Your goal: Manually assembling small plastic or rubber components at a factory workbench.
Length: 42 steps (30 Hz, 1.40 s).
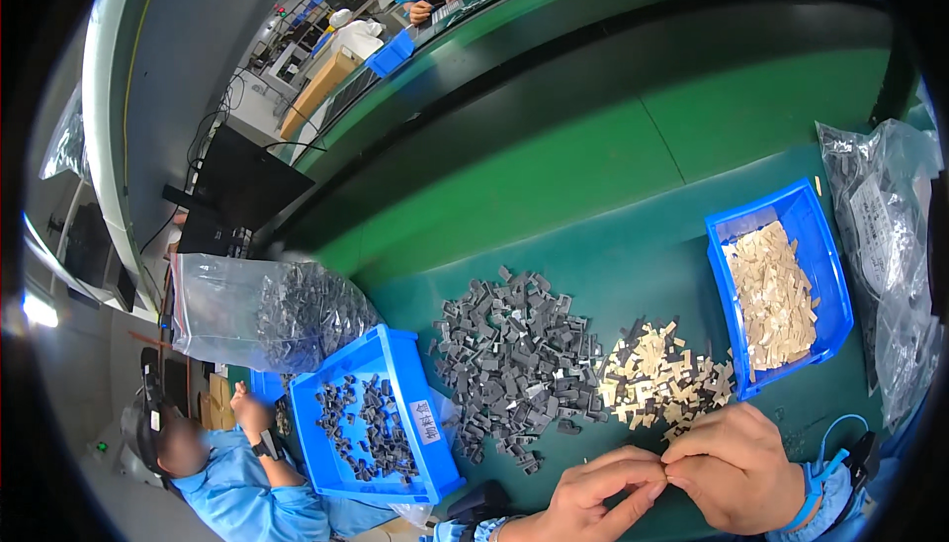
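My left hand [593, 497] and my right hand [736, 463] meet fingertip to fingertip at the near edge of the green table [613, 245]. They pinch something very small between them, too tiny to make out. Just beyond my fingers lies a heap of tan and dark small parts [657, 374]. Left of it spreads a larger heap of grey plastic parts [514, 354].
A blue bin [791, 211] of tan pieces stands at right, with clear bags of dark parts [890, 245] beyond it. A blue bin [395, 354] with grey parts and a clear bag [262, 310] lie at left. A person in blue sits at lower left; others work at the far end.
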### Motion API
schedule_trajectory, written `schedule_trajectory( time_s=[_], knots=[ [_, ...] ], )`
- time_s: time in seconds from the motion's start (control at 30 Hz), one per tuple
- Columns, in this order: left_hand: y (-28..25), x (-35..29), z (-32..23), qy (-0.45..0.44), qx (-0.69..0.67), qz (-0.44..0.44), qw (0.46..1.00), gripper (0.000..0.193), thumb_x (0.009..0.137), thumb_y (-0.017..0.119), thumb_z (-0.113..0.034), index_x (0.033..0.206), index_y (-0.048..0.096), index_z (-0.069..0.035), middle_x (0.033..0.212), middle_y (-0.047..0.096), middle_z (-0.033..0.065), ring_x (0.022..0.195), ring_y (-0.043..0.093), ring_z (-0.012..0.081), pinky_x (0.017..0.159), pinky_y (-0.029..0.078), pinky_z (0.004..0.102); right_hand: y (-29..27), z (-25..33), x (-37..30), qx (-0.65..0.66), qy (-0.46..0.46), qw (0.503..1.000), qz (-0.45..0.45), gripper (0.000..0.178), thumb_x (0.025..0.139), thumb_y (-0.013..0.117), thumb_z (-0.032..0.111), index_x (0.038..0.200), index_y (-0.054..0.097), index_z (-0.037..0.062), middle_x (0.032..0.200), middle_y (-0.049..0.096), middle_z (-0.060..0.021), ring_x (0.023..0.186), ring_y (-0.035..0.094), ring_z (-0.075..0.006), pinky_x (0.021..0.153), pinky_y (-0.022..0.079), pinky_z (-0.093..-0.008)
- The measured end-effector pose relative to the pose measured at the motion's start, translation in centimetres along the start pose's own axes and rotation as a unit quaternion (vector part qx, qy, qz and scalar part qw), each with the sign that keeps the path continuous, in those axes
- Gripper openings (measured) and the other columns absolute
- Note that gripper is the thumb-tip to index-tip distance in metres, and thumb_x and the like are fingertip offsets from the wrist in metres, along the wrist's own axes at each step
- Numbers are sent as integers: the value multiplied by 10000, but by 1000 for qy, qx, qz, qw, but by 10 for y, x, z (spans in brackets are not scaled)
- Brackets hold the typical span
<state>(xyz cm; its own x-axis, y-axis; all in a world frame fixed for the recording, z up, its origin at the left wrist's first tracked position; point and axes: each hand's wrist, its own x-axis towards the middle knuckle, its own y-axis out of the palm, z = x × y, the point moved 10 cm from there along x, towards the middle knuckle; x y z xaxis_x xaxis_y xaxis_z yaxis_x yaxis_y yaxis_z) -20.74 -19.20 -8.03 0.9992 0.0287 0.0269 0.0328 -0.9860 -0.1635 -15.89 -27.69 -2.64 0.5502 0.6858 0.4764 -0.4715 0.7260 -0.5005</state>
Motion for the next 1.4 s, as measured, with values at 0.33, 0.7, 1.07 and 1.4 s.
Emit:
schedule_trajectory(
  time_s=[0.33,0.7,1.07,1.4],
  knots=[
    [10,-6,25,-99,-207,-3,973,91,830,535,20,900,586,45,826,567,85,619,546,99,522,431,207,-58,6,-10,-218,7,966,-138,86,686,570,-31,753,530,3,644,541,-89,566,517,-243,572,414,-357],
    [-5,-5,43,-124,-306,-61,942,97,828,545,-21,855,600,54,735,601,136,521,540,153,455,440,250,-91,-25,-7,-389,75,890,-225,161,631,641,-48,772,585,6,805,563,-95,729,519,-274,643,416,-353],
    [0,-21,32,-110,-435,-65,891,152,855,543,-71,935,602,44,799,618,116,586,557,126,513,473,235,3,4,-16,61,100,986,-118,167,677,685,44,837,647,14,784,581,-76,714,536,-187,626,417,-281],
    [-8,-25,19,-74,-312,-74,944,140,837,560,-67,900,604,50,763,621,138,582,583,164,492,470,248,15,-3,-21,185,129,967,-120,90,756,633,33,837,625,-5,798,574,-92,717,550,-159,631,434,-258]
  ],
)
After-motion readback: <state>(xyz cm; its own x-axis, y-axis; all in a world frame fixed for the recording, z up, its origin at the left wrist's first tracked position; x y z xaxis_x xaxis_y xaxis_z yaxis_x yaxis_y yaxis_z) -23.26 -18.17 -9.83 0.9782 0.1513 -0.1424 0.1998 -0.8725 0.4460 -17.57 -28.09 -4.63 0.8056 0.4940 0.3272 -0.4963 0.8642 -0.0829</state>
